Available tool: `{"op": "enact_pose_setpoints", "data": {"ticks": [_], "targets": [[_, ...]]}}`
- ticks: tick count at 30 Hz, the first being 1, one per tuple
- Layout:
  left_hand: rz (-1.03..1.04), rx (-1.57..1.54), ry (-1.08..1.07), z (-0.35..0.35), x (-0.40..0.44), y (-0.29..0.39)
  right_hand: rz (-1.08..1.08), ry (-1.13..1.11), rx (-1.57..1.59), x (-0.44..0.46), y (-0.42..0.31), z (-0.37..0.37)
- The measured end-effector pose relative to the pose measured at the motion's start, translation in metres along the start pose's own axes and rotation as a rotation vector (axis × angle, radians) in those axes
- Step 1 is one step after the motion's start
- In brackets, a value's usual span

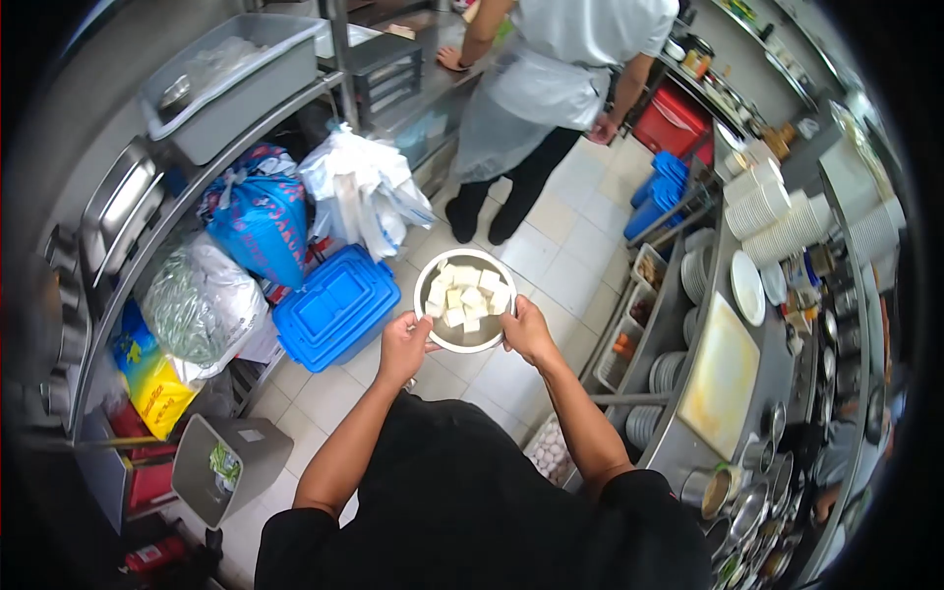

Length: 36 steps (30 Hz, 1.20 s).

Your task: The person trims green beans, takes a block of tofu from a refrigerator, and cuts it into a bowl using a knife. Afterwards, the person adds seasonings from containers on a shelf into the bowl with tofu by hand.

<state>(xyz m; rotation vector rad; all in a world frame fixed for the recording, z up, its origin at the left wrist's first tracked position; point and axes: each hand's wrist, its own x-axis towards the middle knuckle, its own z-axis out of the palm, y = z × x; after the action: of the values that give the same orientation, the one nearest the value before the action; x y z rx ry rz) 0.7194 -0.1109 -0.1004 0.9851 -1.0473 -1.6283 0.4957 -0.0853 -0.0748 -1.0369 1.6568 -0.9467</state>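
A round metal bowl [447, 340] is held level in front of my body, gripped at its rim from both sides. Inside it lie several white cubes [471, 295] that look like tofu. My left hand [403, 346] is closed on the bowl's left side, thumb over the rim. On the opposite side my right hand [528, 330] grips the rim the same way. The fingers under the bowl are partly hidden.
Ahead stands a person in a white apron [536, 88]. A blue lidded box [337, 307] and bags are at left, above a grey bin [231, 467]. Along the right runs a counter with a cutting board [720, 377] and stacked plates [787, 226].
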Motion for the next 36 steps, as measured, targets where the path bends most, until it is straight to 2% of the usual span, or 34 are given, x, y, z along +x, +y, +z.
{"op": "enact_pose_setpoints", "data": {"ticks": [2, 4, 6, 10, 12, 17, 18, 20, 22, 24, 26, 32, 36], "targets": [[-0.111, 0.024, 0.071, -0.008, 0.004, 0.005, 0.014, -0.115, 0.108, 0.018, -0.006, 0.011], [-0.099, 0.029, 0.112, -0.014, -0.004, 0.01, 0.01, -0.164, 0.074, 0.022, -0.008, 0.02], [-0.006, 0.031, 0.178, -0.014, -0.011, 0.017, -0.095, -0.139, 0.02, 0.024, -0.012, 0.03], [0.047, 0.07, 0.24, -0.038, -0.02, 0.0, -0.098, -0.234, 0.009, 0.035, -0.019, 0.048], [-0.008, -0.011, 0.294, -0.048, -0.023, -0.007, -0.07, -0.342, -0.008, 0.047, -0.019, 0.055], [0.006, -0.058, 0.42, -0.063, -0.043, 0.001, -0.035, -0.593, -0.147, 0.041, -0.059, 0.055], [0.034, -0.086, 0.442, -0.065, -0.046, 0.004, -0.307, -0.421, -0.466, 0.043, -0.065, 0.057], [0.068, -0.122, 0.484, -0.076, -0.054, 0.002, -0.594, -0.248, -0.776, 0.037, -0.088, 0.069], [0.116, 0.014, 0.515, -0.093, -0.06, -0.008, -0.633, -0.436, -0.632, 0.03, -0.119, 0.089], [0.095, -0.01, 0.539, -0.101, -0.067, -0.001, -0.869, -0.527, -0.663, 0.039, -0.113, 0.116], [0.071, -0.005, 0.546, -0.12, -0.073, 0.0, -1.137, -0.518, -0.892, 0.034, -0.12, 0.149], [0.076, -0.059, 0.577, -0.178, -0.114, 0.021, -1.014, -0.699, -1.208, 0.025, -0.132, 0.242], [0.056, -0.105, 0.635, -0.227, -0.146, 0.039, -0.976, -0.755, -1.166, 0.02, -0.135, 0.307]]}}
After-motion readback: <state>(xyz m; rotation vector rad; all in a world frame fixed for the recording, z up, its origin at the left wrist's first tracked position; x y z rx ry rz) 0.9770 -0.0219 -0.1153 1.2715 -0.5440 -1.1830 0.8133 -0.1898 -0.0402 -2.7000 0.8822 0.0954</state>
